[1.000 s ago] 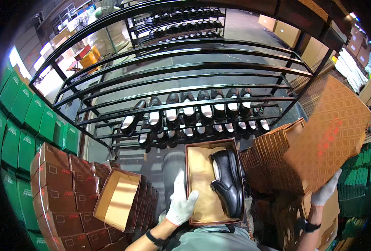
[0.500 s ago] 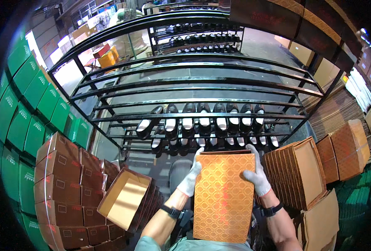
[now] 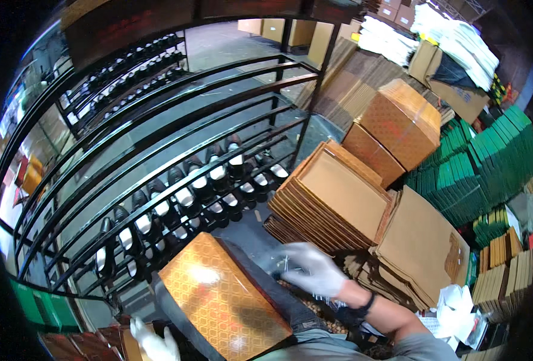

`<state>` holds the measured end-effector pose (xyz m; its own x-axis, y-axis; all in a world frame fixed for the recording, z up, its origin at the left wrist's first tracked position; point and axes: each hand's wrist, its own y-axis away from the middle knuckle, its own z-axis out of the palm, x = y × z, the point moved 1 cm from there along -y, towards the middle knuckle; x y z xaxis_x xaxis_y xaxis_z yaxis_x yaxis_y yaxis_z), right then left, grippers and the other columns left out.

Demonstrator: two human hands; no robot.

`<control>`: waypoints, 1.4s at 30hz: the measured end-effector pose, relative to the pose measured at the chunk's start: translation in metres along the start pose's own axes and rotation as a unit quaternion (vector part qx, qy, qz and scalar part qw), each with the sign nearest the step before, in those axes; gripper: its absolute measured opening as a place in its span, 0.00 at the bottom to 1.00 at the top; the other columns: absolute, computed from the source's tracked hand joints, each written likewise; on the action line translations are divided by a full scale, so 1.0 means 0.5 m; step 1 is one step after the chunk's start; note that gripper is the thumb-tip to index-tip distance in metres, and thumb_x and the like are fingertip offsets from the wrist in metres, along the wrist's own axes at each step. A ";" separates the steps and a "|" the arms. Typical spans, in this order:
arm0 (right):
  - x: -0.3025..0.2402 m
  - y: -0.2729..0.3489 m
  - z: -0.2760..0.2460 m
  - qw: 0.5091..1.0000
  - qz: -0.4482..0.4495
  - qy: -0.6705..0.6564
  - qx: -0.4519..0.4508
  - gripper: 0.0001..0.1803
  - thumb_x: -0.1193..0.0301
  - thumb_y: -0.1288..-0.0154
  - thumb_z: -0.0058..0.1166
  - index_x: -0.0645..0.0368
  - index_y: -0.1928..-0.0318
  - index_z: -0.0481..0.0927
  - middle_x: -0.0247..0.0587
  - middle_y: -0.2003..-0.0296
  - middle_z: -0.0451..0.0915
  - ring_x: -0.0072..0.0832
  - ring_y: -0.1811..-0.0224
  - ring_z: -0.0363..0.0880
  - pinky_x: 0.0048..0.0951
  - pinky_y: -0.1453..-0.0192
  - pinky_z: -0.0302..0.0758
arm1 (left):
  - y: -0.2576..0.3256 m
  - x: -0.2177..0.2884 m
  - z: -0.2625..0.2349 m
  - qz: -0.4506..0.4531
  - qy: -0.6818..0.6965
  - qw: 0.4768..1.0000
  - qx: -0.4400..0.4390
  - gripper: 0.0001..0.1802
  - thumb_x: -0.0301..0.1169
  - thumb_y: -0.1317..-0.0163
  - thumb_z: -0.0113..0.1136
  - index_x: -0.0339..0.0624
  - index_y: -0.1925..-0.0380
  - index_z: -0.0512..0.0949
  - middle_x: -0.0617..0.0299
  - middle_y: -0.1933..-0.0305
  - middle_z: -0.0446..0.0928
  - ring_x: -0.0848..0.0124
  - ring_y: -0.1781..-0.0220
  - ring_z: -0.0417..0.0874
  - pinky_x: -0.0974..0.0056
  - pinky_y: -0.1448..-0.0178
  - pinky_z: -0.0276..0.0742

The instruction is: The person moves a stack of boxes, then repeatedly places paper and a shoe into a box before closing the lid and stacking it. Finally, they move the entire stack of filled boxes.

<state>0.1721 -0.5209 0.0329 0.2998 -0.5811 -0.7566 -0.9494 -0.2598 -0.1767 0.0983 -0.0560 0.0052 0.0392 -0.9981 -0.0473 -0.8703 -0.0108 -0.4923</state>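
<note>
An orange-gold patterned shoe box (image 3: 221, 295) lies tilted across my dark-trousered lap. Just left of its lower part is my left hand (image 3: 156, 344), in a white glove, with the fingers apart and nothing in them; the frame's lower edge cuts it off. On the other side of the box, my right hand (image 3: 316, 272), gloved as well, reaches out over my thigh toward the stacked lids. Motion smears its fingers, and whether they hold something cannot be made out. Neither hand grips the box.
A black metal rack (image 3: 206, 135) with black shoes (image 3: 185, 192) stands ahead. To the right are stacked box lids (image 3: 338, 192), tan cardboard sheets (image 3: 420, 240), orange boxes (image 3: 399, 123) and green stacks (image 3: 483, 162). Crumpled white paper (image 3: 456, 313) lies lower right; brown boxes (image 3: 77, 346) sit lower left.
The view has swung to the right. Both hands have let go of the shoe box, which now rests on my lap; my right hand has moved right, my left toward the brown boxes.
</note>
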 end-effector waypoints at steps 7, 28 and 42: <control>0.145 0.363 -0.363 0.806 0.330 0.486 0.077 0.15 0.62 0.35 0.69 0.60 0.56 0.91 0.57 0.60 0.89 0.56 0.53 0.90 0.52 0.45 0.87 | 0.048 -0.066 -0.108 -0.093 -0.034 0.947 -0.304 0.26 0.37 0.28 0.69 0.39 0.34 0.86 0.37 0.44 0.87 0.43 0.39 0.88 0.46 0.31 0.82; -0.167 -0.022 -0.248 0.967 -0.104 0.207 0.110 0.17 0.79 0.38 0.75 0.60 0.49 0.86 0.44 0.61 0.86 0.34 0.56 0.89 0.37 0.57 0.89 | -0.244 0.332 -0.258 0.109 0.681 0.618 -0.377 0.62 0.38 0.40 0.86 0.44 0.11 0.57 0.40 0.13 0.64 0.50 0.12 0.69 0.48 0.11 0.66; 0.398 -0.757 0.220 0.893 0.161 0.397 0.136 0.50 0.29 0.32 0.55 0.51 0.23 0.77 0.59 0.23 0.74 0.53 0.18 0.69 0.64 0.21 0.71 | -0.135 0.112 -0.176 -0.383 0.385 0.776 -0.321 0.23 0.30 0.29 0.74 0.33 0.38 0.81 0.53 0.42 0.86 0.62 0.41 0.85 0.56 0.33 0.80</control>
<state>0.5808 -0.4534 -0.1200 -0.1225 -0.9840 -0.1294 -0.9537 0.1528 -0.2591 0.1159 -0.1163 0.1122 0.5753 -0.4210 0.7012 -0.8116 -0.3998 0.4259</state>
